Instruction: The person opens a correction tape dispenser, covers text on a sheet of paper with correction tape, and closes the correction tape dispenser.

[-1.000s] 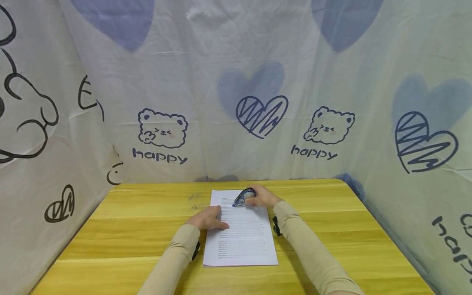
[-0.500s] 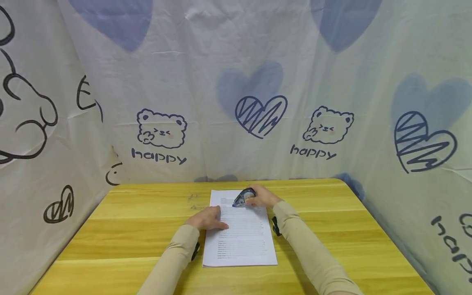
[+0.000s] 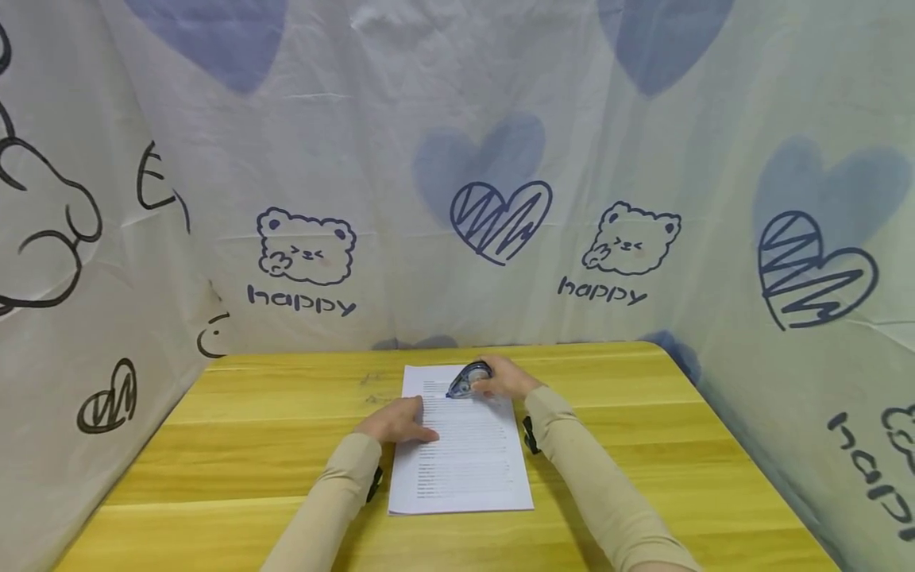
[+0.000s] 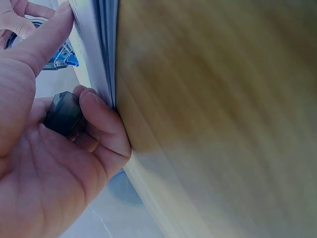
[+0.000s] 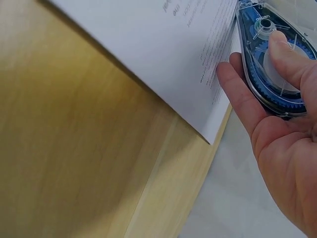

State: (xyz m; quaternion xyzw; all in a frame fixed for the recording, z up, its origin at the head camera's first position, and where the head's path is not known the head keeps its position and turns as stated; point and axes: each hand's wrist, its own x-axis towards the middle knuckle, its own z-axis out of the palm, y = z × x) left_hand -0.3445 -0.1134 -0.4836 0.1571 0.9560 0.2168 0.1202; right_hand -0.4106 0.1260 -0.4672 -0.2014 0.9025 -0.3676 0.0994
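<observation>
While right hand (image 3: pixel 506 377) grips tape (image 3: pixel 468 380), fingers closed round wide end, long axis slants tip-down toward lower left, over paper (image 3: pixel 472 469) below frame centre; left hand (image 3: pixel 396 422), curled round dark piece (image 4: pixel 63 114), farther

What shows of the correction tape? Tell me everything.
The correction tape is teardrop-shaped, clear and plastic-looking, with blue toothed wheels inside and a blue tip. The right hand grips its rounded end, thumb on one face. It tilts over the printed sheets, narrow end down and left; contact is unclear.
</observation>
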